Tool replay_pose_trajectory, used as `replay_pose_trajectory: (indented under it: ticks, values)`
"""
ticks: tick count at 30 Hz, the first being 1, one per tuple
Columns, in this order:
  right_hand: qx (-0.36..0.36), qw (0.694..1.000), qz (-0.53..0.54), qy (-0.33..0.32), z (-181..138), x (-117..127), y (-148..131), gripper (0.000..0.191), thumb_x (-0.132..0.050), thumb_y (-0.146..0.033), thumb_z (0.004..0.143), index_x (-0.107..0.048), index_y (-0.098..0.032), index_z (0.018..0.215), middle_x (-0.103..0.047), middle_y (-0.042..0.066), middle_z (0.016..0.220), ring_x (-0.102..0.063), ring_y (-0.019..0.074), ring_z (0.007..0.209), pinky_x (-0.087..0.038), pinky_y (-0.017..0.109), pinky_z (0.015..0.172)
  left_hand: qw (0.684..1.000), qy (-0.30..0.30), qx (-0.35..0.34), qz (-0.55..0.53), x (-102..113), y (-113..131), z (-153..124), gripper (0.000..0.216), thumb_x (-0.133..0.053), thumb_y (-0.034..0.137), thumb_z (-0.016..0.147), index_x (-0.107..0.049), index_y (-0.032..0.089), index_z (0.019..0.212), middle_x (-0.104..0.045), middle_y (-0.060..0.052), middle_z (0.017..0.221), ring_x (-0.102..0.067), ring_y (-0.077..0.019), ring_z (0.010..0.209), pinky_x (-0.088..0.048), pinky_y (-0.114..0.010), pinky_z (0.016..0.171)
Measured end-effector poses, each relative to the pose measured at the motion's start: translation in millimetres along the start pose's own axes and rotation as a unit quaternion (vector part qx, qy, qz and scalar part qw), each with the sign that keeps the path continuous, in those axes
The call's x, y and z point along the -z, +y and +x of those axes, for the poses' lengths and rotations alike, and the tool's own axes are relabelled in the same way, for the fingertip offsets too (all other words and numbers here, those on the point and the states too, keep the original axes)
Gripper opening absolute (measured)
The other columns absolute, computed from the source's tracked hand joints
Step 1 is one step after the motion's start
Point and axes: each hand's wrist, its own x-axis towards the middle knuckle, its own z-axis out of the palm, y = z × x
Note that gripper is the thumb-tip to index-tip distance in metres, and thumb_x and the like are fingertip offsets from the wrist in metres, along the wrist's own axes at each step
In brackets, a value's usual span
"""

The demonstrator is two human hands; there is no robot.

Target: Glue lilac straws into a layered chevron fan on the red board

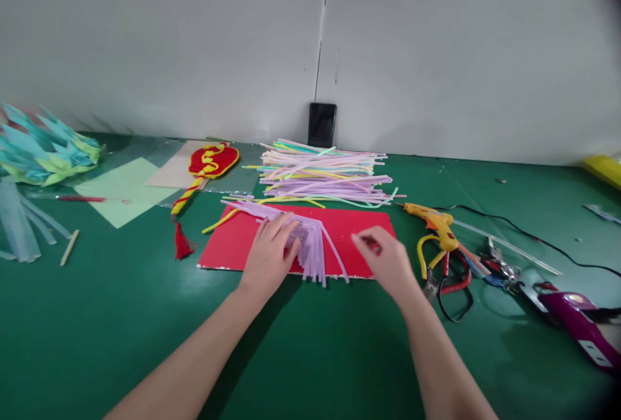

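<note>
Several lilac pipe cleaners [313,245], laid side by side and bent at a corner, rest on a red board [223,245]. My left hand [272,248] holds them down, its fingers over the upper arm of the bend and its thumb near the inner side. One strand at the right splays away from the others, and the loose ends hang past the board's front edge. Over the board's right part, apart from the strands, my right hand [385,258] is curled with thumb and forefinger together. It is slightly blurred, and anything between its fingertips cannot be made out.
Behind the board lies a pile of coloured pipe cleaners [325,174], with a phone [322,124] against the wall. To the right are a yellow glue gun [434,219], pliers [431,284] and a purple tool [579,323]. A red fan-shaped ornament [213,161] and green paper [129,190] lie left.
</note>
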Motion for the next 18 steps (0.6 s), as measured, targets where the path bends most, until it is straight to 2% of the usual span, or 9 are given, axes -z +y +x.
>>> replay_pose_trajectory:
  ticks: [3, 5, 7, 10, 11, 13, 18]
  values:
    - [-0.111, 0.981, -0.056, 0.149, 7.2, 38.5, 20.5, 0.035, -0.051, -0.051, 0.077, -0.061, -0.018, 0.073, -0.064, 0.005, 0.071, -0.057, 0.0181, 0.064, -0.044, 0.03, 0.062, 0.999, -0.036, -0.032, -0.016, 0.1, 2.6, 11.2, 0.03, -0.043, 0.023, 0.091, -0.052, 0.019, 0.119, -0.055, -0.009, 0.128, -0.045, -0.0235, 0.123, -0.029, -0.048, 0.108]
    - [-0.14, 0.965, -0.084, 0.204, 8.0, 64.5, 40.3, 0.034, -0.052, -0.05, 0.075, -0.061, -0.017, 0.071, -0.064, 0.008, 0.073, -0.058, 0.0216, 0.068, -0.044, 0.034, 0.066, 0.997, -0.054, -0.043, -0.037, -1.1, 3.4, 20.5, 0.028, -0.044, 0.022, 0.09, -0.053, 0.019, 0.116, -0.056, -0.008, 0.124, -0.047, -0.0241, 0.121, -0.031, -0.047, 0.107]
    - [-0.163, 0.936, -0.145, 0.278, 5.3, 83.9, 62.7, 0.032, -0.052, -0.048, 0.073, -0.061, -0.017, 0.07, -0.064, 0.008, 0.074, -0.058, 0.0225, 0.07, -0.044, 0.036, 0.07, 0.995, -0.064, -0.028, -0.078, -5.1, 3.4, 27.4, 0.025, -0.046, 0.022, 0.088, -0.053, 0.018, 0.112, -0.059, -0.008, 0.118, -0.052, -0.0233, 0.113, -0.042, -0.042, 0.098]
    - [-0.187, 0.896, -0.181, 0.359, -0.9, 94.7, 92.4, 0.032, -0.048, -0.046, 0.076, -0.062, -0.017, 0.077, -0.063, 0.006, 0.073, -0.058, 0.0229, 0.073, -0.044, 0.038, 0.075, 0.991, -0.055, -0.011, -0.119, -14.7, 2.0, 29.6, 0.022, -0.05, 0.021, 0.086, -0.052, 0.018, 0.108, -0.06, -0.008, 0.111, -0.055, -0.0223, 0.107, -0.046, -0.039, 0.092]
    - [-0.2, 0.895, -0.171, 0.361, -2.0, 93.9, 99.2, 0.035, -0.047, -0.047, 0.077, -0.062, -0.016, 0.08, -0.063, 0.006, 0.073, -0.058, 0.0222, 0.07, -0.044, 0.038, 0.074, 0.99, -0.057, -0.015, -0.125, -17.6, 1.4, 28.6, 0.023, -0.052, 0.022, 0.085, -0.052, 0.019, 0.108, -0.06, -0.007, 0.11, -0.055, -0.0223, 0.106, -0.046, -0.04, 0.092]
    - [-0.227, 0.904, -0.165, 0.322, -1.7, 88.3, 106.5, 0.039, -0.048, -0.05, 0.077, -0.063, -0.015, 0.084, -0.063, 0.007, 0.075, -0.058, 0.0226, 0.071, -0.044, 0.038, 0.072, 0.99, -0.06, -0.026, -0.127, -21.6, 0.3, 26.0, 0.026, -0.055, 0.021, 0.083, -0.051, 0.02, 0.109, -0.059, -0.007, 0.112, -0.055, -0.0226, 0.107, -0.046, -0.04, 0.092]
    - [-0.256, 0.899, -0.249, 0.253, 7.7, 72.8, 101.1, 0.049, -0.049, -0.059, 0.074, -0.063, -0.017, 0.097, -0.062, 0.012, 0.096, -0.055, 0.0289, 0.09, -0.041, 0.042, 0.079, 0.991, -0.08, -0.051, -0.097, -22.0, 0.0, 24.9, 0.027, -0.056, 0.02, 0.082, -0.053, 0.021, 0.109, -0.054, -0.007, 0.123, -0.051, -0.0242, 0.114, -0.042, -0.043, 0.098]
